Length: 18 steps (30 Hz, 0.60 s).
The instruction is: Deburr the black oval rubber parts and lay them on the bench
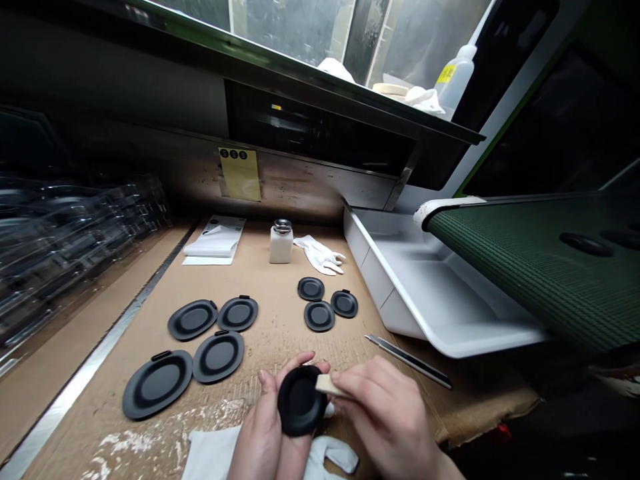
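Near the bottom middle, my left hand [265, 430] cradles a round black dish-shaped part [301, 402] in its palm and fingers. My right hand [387, 407] pinches a small pale flat piece [329, 385], which overlaps the right rim of the black part; its material is unclear. Similar black parts lie on the cardboard: several larger ones [219, 357] to the left and three smaller ones [319, 316] beyond my hands. A white cloth [213, 453] lies partly beneath my left hand. To the right of the smaller parts rests a cutter knife [410, 361].
A white tray [385, 300] stands on the right beside a green conveyor belt [530, 260] carrying black parts. At the back are a white bottle with a metal cap [281, 243], a white glove [320, 255] and papers [214, 241]. Clear plastic trays [75, 240] are stacked left.
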{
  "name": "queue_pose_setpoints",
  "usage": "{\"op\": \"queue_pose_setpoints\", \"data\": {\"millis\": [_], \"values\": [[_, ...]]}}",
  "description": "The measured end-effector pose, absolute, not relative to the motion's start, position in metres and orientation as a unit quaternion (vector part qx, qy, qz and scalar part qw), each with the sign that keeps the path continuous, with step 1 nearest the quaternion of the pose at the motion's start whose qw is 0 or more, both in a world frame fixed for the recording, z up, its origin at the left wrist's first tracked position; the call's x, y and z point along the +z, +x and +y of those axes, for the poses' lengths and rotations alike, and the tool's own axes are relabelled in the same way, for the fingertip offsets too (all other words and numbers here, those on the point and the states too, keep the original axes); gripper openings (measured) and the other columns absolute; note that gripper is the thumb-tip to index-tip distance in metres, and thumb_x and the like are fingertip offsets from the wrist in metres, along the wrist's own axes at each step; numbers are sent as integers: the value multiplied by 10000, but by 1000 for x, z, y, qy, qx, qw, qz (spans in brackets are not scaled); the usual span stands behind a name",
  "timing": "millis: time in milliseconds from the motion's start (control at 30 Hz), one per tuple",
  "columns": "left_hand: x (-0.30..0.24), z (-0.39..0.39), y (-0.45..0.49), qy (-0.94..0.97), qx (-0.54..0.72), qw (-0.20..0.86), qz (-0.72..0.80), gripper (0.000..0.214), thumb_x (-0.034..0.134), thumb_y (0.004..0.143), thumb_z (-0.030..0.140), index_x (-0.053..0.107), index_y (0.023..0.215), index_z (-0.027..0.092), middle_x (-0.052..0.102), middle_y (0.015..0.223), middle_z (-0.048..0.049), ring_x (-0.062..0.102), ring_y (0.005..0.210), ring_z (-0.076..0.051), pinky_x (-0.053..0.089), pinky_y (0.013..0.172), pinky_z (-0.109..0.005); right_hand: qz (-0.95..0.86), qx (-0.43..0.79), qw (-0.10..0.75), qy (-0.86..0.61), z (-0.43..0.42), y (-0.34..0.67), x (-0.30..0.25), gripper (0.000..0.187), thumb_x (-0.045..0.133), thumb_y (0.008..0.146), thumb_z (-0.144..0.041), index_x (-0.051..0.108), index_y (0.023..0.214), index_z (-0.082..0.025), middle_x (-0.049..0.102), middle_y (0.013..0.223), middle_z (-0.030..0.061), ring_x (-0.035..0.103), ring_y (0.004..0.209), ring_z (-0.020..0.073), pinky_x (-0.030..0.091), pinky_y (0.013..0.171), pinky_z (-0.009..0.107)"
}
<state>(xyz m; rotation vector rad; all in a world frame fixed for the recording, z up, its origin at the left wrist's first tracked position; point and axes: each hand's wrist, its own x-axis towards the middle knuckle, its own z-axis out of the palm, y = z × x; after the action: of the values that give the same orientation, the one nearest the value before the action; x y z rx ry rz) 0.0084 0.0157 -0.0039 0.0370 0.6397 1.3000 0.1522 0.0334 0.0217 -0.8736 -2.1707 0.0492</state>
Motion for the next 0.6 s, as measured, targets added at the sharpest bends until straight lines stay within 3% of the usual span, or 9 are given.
{"op": "queue_pose_setpoints", "data": {"millis": [100,233,333,467,600], "values": [[-6,15,8,8,596,752,281,426,414,845,475,662,966,150,679,986,-108,570,1043,-266,350,999,-429,-842,-46,410,-348,31,128,13,215,496,842,-157,613,1022,-160,642,730,48,567,635,138,465,581,239],[-11,16,7,-6,616,731,293,310,480,841,374,683,913,150,683,987,-95,546,1086,-249,330,1024,-390,-815,-107,410,-395,35,96,2,208,462,859,-159,639,968,-147,606,659,55,535,580,147,425,518,251],[-16,17,6,-7,617,731,289,280,495,837,342,686,911,151,685,989,-98,527,1116,-257,317,1030,-399,-806,-36,444,-390,41,91,8,190,472,851,-158,627,960,-153,630,705,53,567,627,152,459,559,254],[-20,16,5,36,613,729,303,366,491,822,432,658,1003,162,676,1021,-116,517,1125,-283,312,1021,-439,-745,87,509,-423,41,114,22,147,537,809,-150,597,935,-198,655,803,21,617,727,131,508,663,218],[-15,15,6,39,602,751,269,422,442,827,492,648,1008,171,671,1002,-113,545,1079,-276,310,1011,-451,-779,77,441,-439,32,137,15,210,564,778,-153,568,978,-215,665,843,12,635,741,136,518,666,213]]}}
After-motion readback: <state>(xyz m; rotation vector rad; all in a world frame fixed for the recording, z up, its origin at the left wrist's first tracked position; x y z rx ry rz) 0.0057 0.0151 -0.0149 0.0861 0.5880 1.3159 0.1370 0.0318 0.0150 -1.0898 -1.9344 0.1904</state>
